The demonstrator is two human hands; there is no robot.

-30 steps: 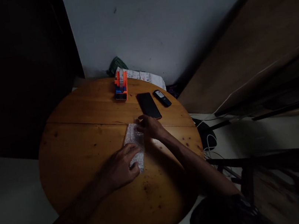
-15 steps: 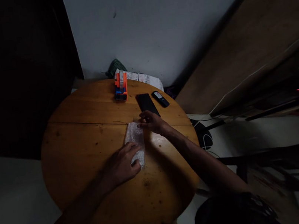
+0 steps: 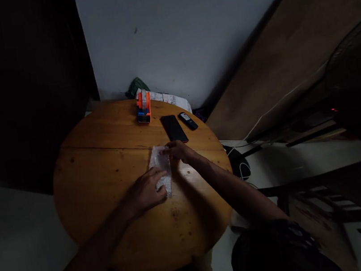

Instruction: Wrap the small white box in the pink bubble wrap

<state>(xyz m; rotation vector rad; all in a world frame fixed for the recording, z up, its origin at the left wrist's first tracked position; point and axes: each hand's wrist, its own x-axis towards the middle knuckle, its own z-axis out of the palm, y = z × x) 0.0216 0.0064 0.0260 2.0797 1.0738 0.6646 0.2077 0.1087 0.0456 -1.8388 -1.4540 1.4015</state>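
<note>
Below a pale wall (image 3: 184, 26) we have a round wooden table (image 3: 90, 189), a left hand (image 3: 148, 190), a right hand (image 3: 178, 151) and bubble wrap (image 3: 157, 160).
On the table, near its middle, we see the left hand over the near part of the wrap, its thumb and fingers parted; the right hand is at the wrap's far right edge, thumb and forefinger close, though we cannot tell whether they pinch it. The wrap lies lengthwise between us and the wall, partly hidden by both hands. Beyond the table's far rim we find a white printed packet (image 3: 175, 101). Just past the right hand lies a flat black slab (image 3: 174, 128); farther off and to the left stands an orange tape dispenser (image 3: 143, 109), and just right of the slab, a small dark handset (image 3: 188, 121).
</note>
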